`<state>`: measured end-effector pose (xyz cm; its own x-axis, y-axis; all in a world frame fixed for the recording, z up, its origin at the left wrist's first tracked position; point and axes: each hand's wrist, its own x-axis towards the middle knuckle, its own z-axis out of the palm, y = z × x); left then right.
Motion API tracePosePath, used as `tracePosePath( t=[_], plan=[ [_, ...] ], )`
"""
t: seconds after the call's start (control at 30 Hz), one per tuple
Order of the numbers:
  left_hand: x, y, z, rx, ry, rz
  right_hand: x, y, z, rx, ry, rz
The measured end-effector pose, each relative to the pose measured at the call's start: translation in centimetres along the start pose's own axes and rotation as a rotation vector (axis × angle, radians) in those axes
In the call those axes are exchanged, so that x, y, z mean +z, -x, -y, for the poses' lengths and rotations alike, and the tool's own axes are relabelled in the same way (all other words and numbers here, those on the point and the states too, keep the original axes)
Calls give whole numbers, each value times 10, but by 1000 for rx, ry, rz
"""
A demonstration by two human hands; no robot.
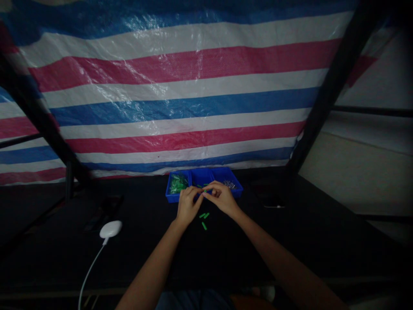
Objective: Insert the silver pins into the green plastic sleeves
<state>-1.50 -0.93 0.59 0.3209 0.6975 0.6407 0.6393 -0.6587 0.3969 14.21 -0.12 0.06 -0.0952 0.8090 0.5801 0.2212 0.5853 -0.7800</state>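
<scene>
Both of my hands meet in front of a blue divided tray [173, 199], fingertips pinched together around a small green piece [205, 190]. My left hand [188, 206] comes from the left, thumb and forefinger closed at the piece. From the other side my right hand [225, 199] grips it too, its fingers bent. The piece is too small to tell its exact kind. Below the hands, three short green strips [204, 225] lie on the black table. Many similar green parts [178, 183] fill the tray's left compartment. Small silvery metal parts [229, 184] lie in the right one.
A white rounded device [110, 229] with a cable sits on the black table [145, 258] at left. A dark flat object [105, 211] lies behind it, another [272, 200] at right. Striped plastic sheeting [187, 103] hangs behind, between black posts [325, 94].
</scene>
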Motion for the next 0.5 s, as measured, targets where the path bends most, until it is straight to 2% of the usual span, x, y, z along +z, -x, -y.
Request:
tracePosePath(
  t=[0.5],
  plan=[
    [-1,0,-2,-19,-7,2,-1,-1,-3,50,-15,-15]
  ],
)
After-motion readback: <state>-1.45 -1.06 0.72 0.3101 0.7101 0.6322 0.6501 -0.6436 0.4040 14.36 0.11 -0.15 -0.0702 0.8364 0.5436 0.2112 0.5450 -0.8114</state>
